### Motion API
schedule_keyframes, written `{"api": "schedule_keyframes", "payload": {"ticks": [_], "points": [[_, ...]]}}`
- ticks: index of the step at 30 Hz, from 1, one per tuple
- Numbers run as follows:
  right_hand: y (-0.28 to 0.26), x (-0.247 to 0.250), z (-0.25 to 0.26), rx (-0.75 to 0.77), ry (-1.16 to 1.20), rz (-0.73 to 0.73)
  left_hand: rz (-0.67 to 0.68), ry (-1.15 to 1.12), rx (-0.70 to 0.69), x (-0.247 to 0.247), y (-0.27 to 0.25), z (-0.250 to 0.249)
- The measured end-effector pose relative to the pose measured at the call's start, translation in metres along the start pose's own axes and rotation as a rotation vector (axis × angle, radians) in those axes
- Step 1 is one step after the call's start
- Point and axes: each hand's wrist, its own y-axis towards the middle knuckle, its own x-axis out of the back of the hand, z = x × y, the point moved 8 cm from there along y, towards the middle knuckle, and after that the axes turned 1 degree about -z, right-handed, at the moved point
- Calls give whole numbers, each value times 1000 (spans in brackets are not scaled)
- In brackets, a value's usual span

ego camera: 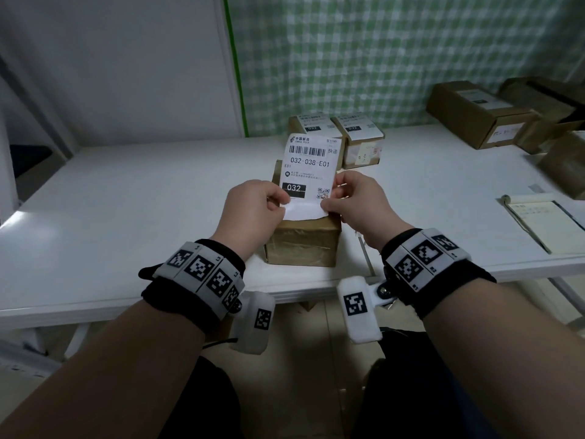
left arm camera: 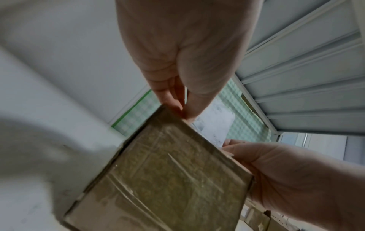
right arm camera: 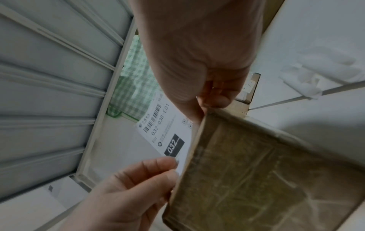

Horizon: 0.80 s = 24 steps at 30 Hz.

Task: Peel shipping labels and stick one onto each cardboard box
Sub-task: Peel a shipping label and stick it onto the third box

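A white shipping label (ego camera: 308,167) printed 032-038-E01 stands upright over a brown taped cardboard box (ego camera: 302,245) near the table's front edge. My left hand (ego camera: 256,210) pinches the label's lower left corner. My right hand (ego camera: 354,201) pinches its lower right corner, where a white strip (ego camera: 305,212) curls away below the print. In the left wrist view the box (left arm camera: 169,176) fills the lower middle under my left hand (left arm camera: 177,62). The right wrist view shows the label (right arm camera: 168,132) beside the box (right arm camera: 247,179).
Two small labelled boxes (ego camera: 335,137) stand behind the held label. Larger brown boxes (ego camera: 481,112) are stacked at the far right by a green checked curtain. An open notebook (ego camera: 544,223) lies at the right on the white table (ego camera: 126,201).
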Motion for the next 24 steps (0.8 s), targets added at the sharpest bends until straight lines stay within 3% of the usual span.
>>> {"api": "schedule_keyframes", "payload": {"ticks": [3, 10, 18, 24], "points": [[-1, 1, 1, 51, -51, -30, 28, 65, -24, -4, -1, -2], [-6, 1, 0, 46, 1, -7, 128, 88, 99, -16, -3, 5], [-23, -28, 5, -122, 254, 253, 170, 195, 221, -8, -7, 16], [-31, -41, 14, -151, 257, 322, 247, 229, 255, -10, -9, 23]]}}
